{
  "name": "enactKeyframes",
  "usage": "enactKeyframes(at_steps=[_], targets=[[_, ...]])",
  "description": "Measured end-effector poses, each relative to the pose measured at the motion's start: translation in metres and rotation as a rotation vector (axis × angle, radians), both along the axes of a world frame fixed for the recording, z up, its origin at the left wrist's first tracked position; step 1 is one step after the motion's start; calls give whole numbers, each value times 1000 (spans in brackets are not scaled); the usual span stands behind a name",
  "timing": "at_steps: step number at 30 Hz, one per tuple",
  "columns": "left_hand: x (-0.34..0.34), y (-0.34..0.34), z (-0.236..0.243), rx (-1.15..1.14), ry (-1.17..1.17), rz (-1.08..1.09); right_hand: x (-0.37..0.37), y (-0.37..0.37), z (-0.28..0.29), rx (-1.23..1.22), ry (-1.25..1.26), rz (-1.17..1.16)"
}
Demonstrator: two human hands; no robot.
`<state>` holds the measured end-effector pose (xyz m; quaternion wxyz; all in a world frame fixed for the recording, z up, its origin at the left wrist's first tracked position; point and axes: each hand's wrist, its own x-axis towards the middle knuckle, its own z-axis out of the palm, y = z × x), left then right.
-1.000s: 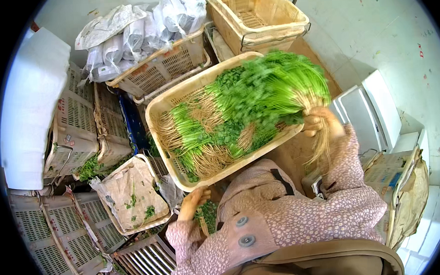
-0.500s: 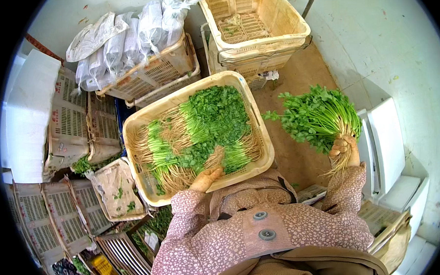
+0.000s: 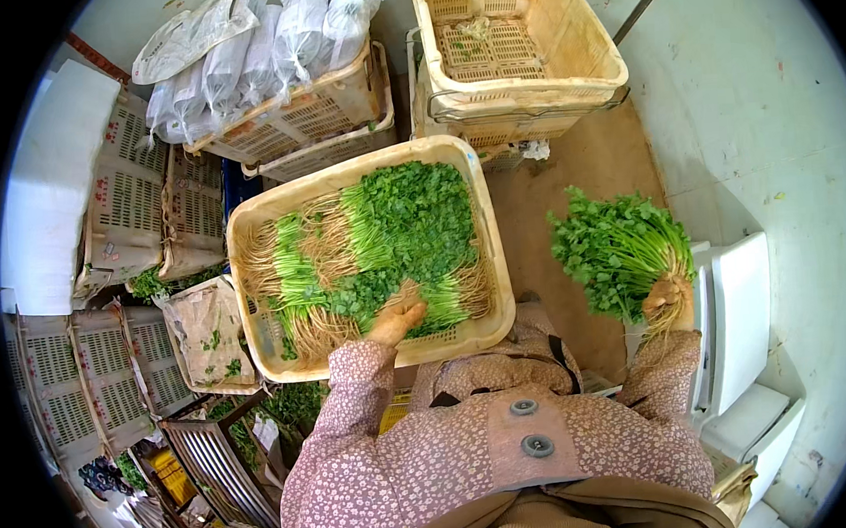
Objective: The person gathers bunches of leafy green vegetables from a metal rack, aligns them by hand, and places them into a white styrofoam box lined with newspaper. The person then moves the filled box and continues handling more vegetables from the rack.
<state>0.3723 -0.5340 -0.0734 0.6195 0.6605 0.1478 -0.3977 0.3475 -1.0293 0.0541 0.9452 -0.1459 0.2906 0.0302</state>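
A shallow cream plastic crate lies tilted before me, filled with coriander bunches whose green leaves, pale stems and brown roots point various ways. My left hand reaches over the crate's near rim, its fingers curled on the roots of a bunch near the front; the fingertips are partly hidden. Out to the right, my right hand grips a full coriander bunch by its root end. That bunch's leaves spread leftward, and some root ends hang below the fist.
Stacked cream crates stand at the back. Wrapped plastic rolls fill another crate to their left. A dirty tray with leaf scraps sits left of the coriander, beside a metal rack. White boxes line the right wall.
My left hand has moved slightly forward onto the roots. My right hand, still holding its bunch, is a little lower in the picture. The view has shifted slightly.
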Motion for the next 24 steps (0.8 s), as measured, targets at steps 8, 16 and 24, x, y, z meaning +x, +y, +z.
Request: enactKeyframes(at_steps=[8,16,24], targets=[[28,-62,-8,199,17,59,63,-85,-63,105,79,178],[120,-173,97,324,-10,221,119,-170,-74,35,208,144],[170,-160,121,367,-222,445,187,-219,-70,33,170,41]])
